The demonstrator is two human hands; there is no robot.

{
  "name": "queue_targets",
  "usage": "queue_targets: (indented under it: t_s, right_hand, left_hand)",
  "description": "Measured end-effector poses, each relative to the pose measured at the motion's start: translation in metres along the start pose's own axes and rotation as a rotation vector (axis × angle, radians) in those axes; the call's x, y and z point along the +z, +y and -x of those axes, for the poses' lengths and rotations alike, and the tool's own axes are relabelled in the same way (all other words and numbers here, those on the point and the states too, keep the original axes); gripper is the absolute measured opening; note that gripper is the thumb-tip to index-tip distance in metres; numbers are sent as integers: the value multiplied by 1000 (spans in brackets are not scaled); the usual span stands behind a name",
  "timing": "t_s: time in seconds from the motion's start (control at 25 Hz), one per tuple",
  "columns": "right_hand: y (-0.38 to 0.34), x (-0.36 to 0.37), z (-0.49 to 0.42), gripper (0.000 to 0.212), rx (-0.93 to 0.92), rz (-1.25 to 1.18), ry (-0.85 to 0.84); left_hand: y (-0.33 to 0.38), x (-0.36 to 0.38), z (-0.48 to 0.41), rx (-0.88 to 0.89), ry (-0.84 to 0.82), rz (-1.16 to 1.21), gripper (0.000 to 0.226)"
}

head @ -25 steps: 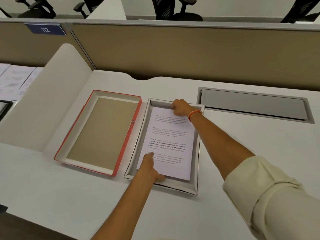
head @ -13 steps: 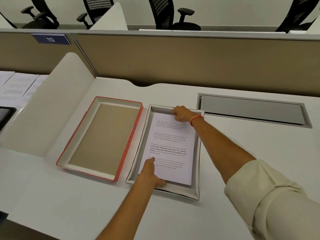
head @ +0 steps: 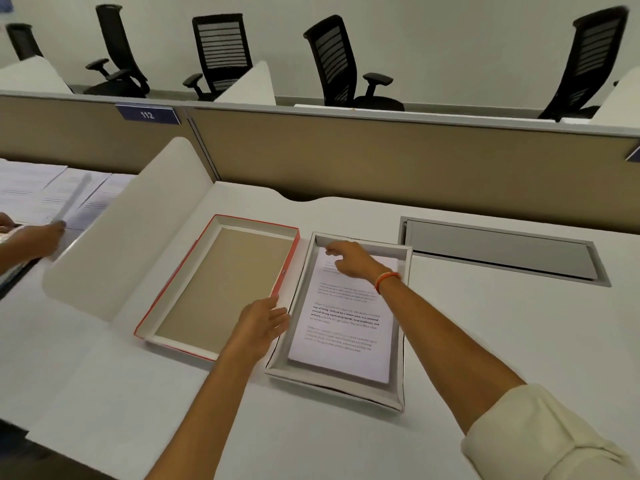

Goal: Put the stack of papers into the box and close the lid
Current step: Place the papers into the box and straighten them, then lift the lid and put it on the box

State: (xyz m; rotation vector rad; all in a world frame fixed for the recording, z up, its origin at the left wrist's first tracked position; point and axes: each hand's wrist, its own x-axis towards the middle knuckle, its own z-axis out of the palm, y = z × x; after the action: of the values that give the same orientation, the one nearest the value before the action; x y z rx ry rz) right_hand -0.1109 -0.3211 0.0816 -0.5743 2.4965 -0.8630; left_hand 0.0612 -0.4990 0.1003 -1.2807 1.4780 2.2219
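The stack of printed papers (head: 346,323) lies flat inside the shallow grey box (head: 398,348) at the middle of the white desk. The red-edged lid (head: 221,282) lies upside down just left of the box, its brown inside facing up. My left hand (head: 261,325) hovers with fingers apart over the gap between lid and box, above the lid's right rim, holding nothing. My right hand (head: 349,261) rests on the far end of the papers, fingers loosely curled and pointing left, holding nothing.
A white curved divider (head: 114,233) stands left of the lid. Another person's hand (head: 34,237) handles papers (head: 45,192) on the neighbouring desk. A grey cable hatch (head: 498,251) is set into the desk at the right. A beige partition (head: 381,157) closes the back.
My left hand lifted off the near corner of the papers and moved left toward the lid's edge. The right hand shifted slightly on the far end. The camera tilted up.
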Motion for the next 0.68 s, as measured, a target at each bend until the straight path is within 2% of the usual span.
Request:
queue_targets:
  t_s: [0.12, 0.24, 0.36, 0.52, 0.68]
  right_hand:
    - [-23, 26, 10, 51, -6, -109, 46]
    - [-42, 53, 17, 47, 9, -180, 90]
    - [-60, 77, 20, 51, 107, -350, 143]
    - [-85, 113, 21, 55, 263, -653, 226]
    - [-102, 151, 19, 60, 355, -729, 274]
  left_hand:
    - [23, -27, -14, 188, 77, -69, 36]
    - [45, -56, -37, 261, 100, -132, 35]
    - [61, -83, -59, 340, 96, -214, 35]
    - [82, -122, -87, 480, 109, -478, 35]
    - [107, -169, -122, 620, 210, -804, 38]
